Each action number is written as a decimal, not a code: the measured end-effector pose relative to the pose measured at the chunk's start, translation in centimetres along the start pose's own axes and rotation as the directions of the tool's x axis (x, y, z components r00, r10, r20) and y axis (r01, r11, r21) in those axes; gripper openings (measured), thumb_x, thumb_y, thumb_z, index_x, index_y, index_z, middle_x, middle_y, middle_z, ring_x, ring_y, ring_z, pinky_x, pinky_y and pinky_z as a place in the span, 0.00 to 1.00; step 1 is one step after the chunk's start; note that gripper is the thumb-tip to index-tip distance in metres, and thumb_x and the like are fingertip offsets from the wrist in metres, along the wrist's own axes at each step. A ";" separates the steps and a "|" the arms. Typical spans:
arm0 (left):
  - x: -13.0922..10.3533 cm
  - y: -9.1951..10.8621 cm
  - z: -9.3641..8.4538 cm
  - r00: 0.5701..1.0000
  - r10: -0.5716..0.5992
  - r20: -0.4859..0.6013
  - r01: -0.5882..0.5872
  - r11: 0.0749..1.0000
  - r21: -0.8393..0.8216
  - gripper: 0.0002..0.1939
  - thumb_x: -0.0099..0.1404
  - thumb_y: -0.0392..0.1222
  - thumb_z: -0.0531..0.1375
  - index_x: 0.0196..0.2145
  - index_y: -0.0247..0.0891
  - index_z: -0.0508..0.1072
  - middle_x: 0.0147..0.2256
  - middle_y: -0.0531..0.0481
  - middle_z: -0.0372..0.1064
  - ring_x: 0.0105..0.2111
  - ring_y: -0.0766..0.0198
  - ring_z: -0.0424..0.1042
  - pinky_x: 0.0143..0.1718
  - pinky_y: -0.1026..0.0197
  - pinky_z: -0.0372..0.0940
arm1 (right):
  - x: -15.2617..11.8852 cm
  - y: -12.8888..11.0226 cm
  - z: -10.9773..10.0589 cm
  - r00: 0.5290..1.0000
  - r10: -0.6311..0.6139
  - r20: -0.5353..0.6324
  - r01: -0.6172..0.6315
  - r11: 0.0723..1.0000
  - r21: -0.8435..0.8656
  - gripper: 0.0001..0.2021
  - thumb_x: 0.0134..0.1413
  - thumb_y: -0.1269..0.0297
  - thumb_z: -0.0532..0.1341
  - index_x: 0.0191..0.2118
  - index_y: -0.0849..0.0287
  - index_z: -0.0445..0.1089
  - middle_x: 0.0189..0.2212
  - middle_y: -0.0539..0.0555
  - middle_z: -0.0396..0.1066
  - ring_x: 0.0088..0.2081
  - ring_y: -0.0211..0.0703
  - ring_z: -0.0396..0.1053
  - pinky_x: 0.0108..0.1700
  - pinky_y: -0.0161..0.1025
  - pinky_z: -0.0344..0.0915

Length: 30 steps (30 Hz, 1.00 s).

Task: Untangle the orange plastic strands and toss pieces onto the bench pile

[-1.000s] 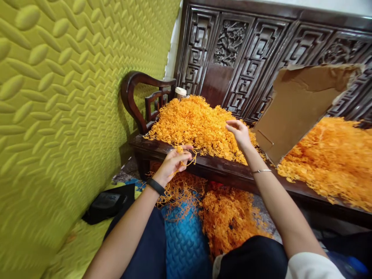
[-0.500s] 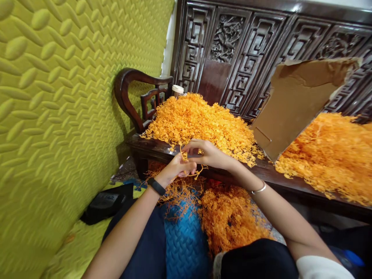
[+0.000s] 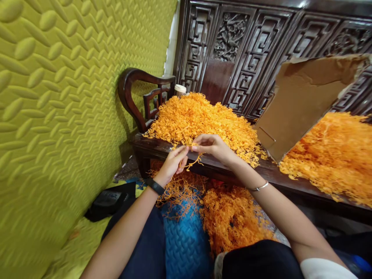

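Between both hands is a thin orange branched plastic strand [image 3: 194, 163], its loose end hanging below my fingers. My left hand [image 3: 173, 162], with a black band on the wrist, is closed on the strand. My right hand [image 3: 213, 148] pinches a small orange piece at the fingertips, touching or nearly touching the left fingertips; whether it is still joined to the strand I cannot tell. Just behind the hands, a heap of small curled orange pieces [image 3: 200, 120] lies on the dark wooden bench [image 3: 162, 149].
A cardboard sheet [image 3: 308, 100] leans upright between that heap and a second orange pile [image 3: 343, 155] on the right. Below the bench lie orange strands [image 3: 232, 217] on a blue mat [image 3: 186, 240]. A lidded cup [image 3: 179, 90] stands by the armrest [image 3: 128, 93]; a black bag [image 3: 112, 199] lies left.
The fingertips of both hands have come together a little higher, at the heap's front edge. The orange loop around the left fingers has straightened into a hanging strand.
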State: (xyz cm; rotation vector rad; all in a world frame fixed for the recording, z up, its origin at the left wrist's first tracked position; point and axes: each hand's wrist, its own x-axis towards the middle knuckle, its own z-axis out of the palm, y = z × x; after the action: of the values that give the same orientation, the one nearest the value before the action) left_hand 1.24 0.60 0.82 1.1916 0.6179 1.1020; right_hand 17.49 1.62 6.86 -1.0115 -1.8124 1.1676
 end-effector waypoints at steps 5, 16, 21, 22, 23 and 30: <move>0.2 -0.1 -0.1 0.993 0.076 -0.085 -0.075 0.997 0.014 0.15 0.59 0.53 0.60 0.31 0.37 0.69 0.12 0.63 0.53 0.09 0.76 0.49 0.09 0.72 0.44 | 0.1 0.7 -0.5 0.998 0.033 -0.053 -0.027 0.994 0.107 0.11 0.42 0.62 0.67 0.33 0.59 0.71 0.27 0.49 0.69 0.28 0.33 0.63 0.34 0.35 0.60; 0.7 -0.1 -0.2 0.963 0.219 -0.155 -0.226 0.973 -0.034 0.08 0.58 0.44 0.60 0.34 0.36 0.72 0.29 0.53 0.71 0.27 0.67 0.72 0.30 0.64 0.67 | 0.5 0.9 -1.5 0.999 0.027 -0.032 -0.032 0.987 -0.157 0.11 0.43 0.58 0.65 0.30 0.61 0.70 0.30 0.52 0.71 0.33 0.38 0.66 0.39 0.38 0.61; 0.5 0.1 -0.3 0.990 0.136 -0.025 -0.139 0.978 -0.157 0.06 0.58 0.41 0.59 0.27 0.36 0.69 0.24 0.55 0.67 0.20 0.70 0.67 0.21 0.67 0.63 | 0.5 1.1 -1.1 1.000 0.016 0.004 -0.016 0.998 -0.052 0.11 0.44 0.62 0.64 0.33 0.59 0.63 0.29 0.50 0.68 0.33 0.37 0.65 0.38 0.37 0.61; 0.5 0.1 -0.3 0.993 0.118 -0.025 -0.120 0.980 -0.160 0.06 0.57 0.41 0.59 0.26 0.36 0.68 0.25 0.55 0.67 0.18 0.72 0.64 0.19 0.68 0.60 | 0.5 1.2 -1.0 1.000 0.007 0.005 -0.006 0.998 -0.063 0.10 0.45 0.63 0.63 0.33 0.59 0.63 0.29 0.50 0.67 0.32 0.36 0.64 0.37 0.36 0.61; 0.5 0.2 -0.3 0.994 0.104 -0.039 -0.108 0.982 -0.156 0.08 0.56 0.42 0.60 0.25 0.36 0.67 0.25 0.55 0.67 0.17 0.74 0.62 0.18 0.69 0.58 | 0.5 1.2 -0.9 1.000 -0.006 0.000 0.006 0.997 -0.081 0.10 0.45 0.63 0.62 0.33 0.59 0.62 0.29 0.49 0.66 0.32 0.35 0.64 0.37 0.36 0.60; 0.3 0.1 -0.1 0.978 0.168 -0.123 -0.168 0.986 0.013 0.10 0.56 0.45 0.62 0.26 0.37 0.69 0.17 0.58 0.60 0.17 0.72 0.59 0.19 0.70 0.57 | 0.6 1.1 -0.6 0.998 -0.028 0.063 0.044 0.963 -0.267 0.09 0.47 0.64 0.58 0.34 0.62 0.69 0.31 0.52 0.69 0.33 0.37 0.64 0.37 0.37 0.60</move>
State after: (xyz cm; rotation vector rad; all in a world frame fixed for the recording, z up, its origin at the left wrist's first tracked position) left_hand 1.26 0.95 0.90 1.2009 0.6220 1.3262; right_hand 18.00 2.70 6.16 -1.1000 -2.0672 0.9547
